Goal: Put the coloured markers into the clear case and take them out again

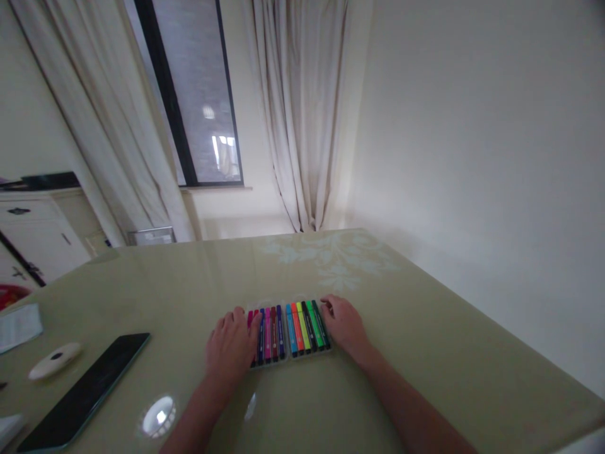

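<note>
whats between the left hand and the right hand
Colored markers in a clear case lie between the left hand and the right hand, as the head view shows.

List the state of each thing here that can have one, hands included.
Left hand: at the case's left end, thumb over markers
Right hand: fingers curled at the case's right end
Marker case: open
Markers: lying side by side, two groups
Black-screened device: lying flat, screen dark
Curtains: drawn apart
Cabinet drawer: appears shut
</note>
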Available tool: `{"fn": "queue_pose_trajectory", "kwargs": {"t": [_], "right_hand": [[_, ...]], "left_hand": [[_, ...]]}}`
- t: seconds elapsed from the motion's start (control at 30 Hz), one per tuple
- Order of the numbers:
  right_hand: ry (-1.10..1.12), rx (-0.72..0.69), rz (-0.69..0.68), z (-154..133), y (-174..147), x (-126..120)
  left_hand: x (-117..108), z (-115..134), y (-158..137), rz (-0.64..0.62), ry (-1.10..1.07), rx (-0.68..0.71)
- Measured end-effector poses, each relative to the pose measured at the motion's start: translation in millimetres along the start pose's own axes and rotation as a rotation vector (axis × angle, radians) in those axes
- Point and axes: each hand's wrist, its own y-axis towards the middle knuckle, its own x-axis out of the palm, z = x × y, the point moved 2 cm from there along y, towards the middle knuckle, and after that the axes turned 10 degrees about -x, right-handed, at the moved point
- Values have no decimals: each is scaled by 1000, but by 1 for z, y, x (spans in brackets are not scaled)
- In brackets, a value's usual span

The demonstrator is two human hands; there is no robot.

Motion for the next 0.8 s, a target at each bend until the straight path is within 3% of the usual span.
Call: {"fn": "queue_pose_trajectory", "kwargs": {"t": [0.1, 0.33, 0.53, 0.67, 0.8], "right_hand": [[17, 5, 10, 0, 0, 0], [102, 32, 27, 2, 0, 0], [422, 105, 105, 5, 5, -4], [650, 4, 151, -14, 0, -8], [814, -181, 104, -39, -13, -8]], "left_hand": [[3, -2, 4, -47, -11, -12], [7, -16, 17, -138, -351, -174], [3, -8, 21, -105, -915, -223], [-1, 17, 3, -146, -1200, -71], [14, 41, -22, -219, -987, 271]]}}
